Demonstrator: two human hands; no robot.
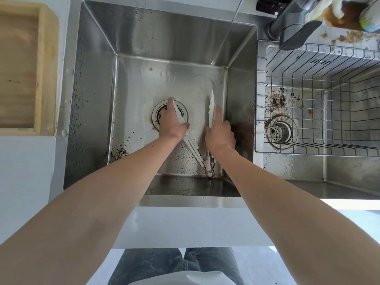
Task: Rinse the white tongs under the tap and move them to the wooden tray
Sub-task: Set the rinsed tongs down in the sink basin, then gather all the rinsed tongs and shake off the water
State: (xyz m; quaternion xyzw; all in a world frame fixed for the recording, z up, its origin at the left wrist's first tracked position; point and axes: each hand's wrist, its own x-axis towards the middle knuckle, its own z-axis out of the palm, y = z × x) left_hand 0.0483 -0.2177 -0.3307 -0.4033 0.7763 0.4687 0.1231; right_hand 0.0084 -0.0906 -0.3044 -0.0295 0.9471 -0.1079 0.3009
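Rinsing white tongs (193, 148), gripped one arm apiece in left hand (173, 122) and right hand (221, 131). Next, likely: lifting out leftward to the wooden tray (47, 58).

No words, numbers or signs can be read in this view. No mark can be made out on the white plastic tongs (192, 145). Some colour is seen on the small green and white container (370, 24) at the far right corner of the bench, but it is too blurred for any letters to be told.
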